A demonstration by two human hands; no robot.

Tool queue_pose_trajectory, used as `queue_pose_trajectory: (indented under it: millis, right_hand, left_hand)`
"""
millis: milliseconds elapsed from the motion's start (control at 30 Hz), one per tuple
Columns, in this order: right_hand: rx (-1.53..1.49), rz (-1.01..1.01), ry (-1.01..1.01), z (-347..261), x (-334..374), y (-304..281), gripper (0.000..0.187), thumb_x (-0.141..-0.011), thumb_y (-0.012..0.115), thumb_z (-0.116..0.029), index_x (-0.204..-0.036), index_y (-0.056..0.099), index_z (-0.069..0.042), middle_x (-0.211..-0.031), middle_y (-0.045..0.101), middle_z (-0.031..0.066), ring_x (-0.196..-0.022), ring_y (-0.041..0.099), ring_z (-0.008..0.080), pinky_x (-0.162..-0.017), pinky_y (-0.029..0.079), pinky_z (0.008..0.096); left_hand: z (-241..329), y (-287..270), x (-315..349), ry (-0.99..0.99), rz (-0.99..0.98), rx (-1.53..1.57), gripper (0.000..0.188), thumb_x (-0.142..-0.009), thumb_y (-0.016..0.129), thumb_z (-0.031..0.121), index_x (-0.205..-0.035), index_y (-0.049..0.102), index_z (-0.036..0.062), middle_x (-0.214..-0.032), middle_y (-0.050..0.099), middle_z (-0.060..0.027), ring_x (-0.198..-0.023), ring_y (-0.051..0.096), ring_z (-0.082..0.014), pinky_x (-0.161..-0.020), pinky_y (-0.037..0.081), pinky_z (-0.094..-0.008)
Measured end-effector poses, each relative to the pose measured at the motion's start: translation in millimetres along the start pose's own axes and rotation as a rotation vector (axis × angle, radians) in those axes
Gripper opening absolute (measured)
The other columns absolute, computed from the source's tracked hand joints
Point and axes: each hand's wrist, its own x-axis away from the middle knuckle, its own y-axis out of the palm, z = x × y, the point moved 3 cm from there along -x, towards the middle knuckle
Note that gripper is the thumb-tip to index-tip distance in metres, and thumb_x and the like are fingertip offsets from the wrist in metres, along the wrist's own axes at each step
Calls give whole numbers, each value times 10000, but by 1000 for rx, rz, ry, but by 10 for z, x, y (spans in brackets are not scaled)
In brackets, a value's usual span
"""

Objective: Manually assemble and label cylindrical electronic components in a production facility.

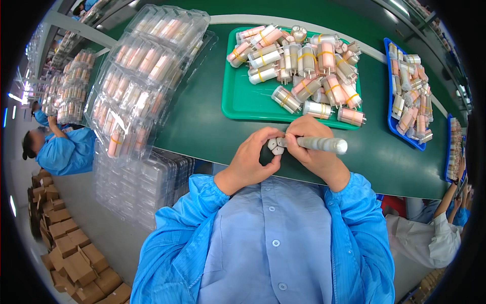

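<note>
At the table's near edge my left hand (pixel 250 159) is closed around a small bundle of white round-ended pieces (pixel 275 147), their ends facing up. My right hand (pixel 320 154) is beside it, fingertips against the bundle. It grips a long pale, ribbed cylinder (pixel 324 145) that sticks out to the right, with a shiny rounded end. Just beyond my hands lies a green tray (pixel 237 104), heaped with bundles of pink, white and beige cylinders (pixel 316 66) bound by yellow rubber bands.
Stacked clear plastic trays (pixel 142 76) filled with similar cylinders stand at the left, above more clear trays (pixel 144 185). A blue tray (pixel 400 126) of bundles lies at the right. Cardboard boxes (pixel 78 263) cover the floor at left. Co-workers sit at both sides.
</note>
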Motion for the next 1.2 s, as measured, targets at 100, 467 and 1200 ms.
queue_pose_trajectory:
  millis: [100,467,1200]
  right_hand:
    - [32,-10,10,-20,26,21,130,-839,772,-58,-872,647,-40,-830,652,111,-705,658,269,-593,526,360]
    - [-42,49,2,-22,1,-38,119,-843,766,-45,-880,653,-39,-830,664,113,-719,666,277,-616,535,387]
    - [-89,241,73,117,126,-176,24,-924,641,-26,-940,650,-11,-937,665,140,-855,625,257,-773,509,378]
  left_hand:
    - [-33,16,-4,11,5,11,673,-744,797,2,-1341,488,11,-1159,655,-171,-1077,660,-328,-929,542,-398]
    - [-14,22,-33,76,7,-131,752,-723,803,21,-1390,455,10,-1149,662,-143,-1030,607,-376,-874,515,-437]
    - [201,-590,172,50,272,-350,558,-848,754,2,-1335,484,-22,-1191,626,-208,-1073,632,-323,-950,510,-406]
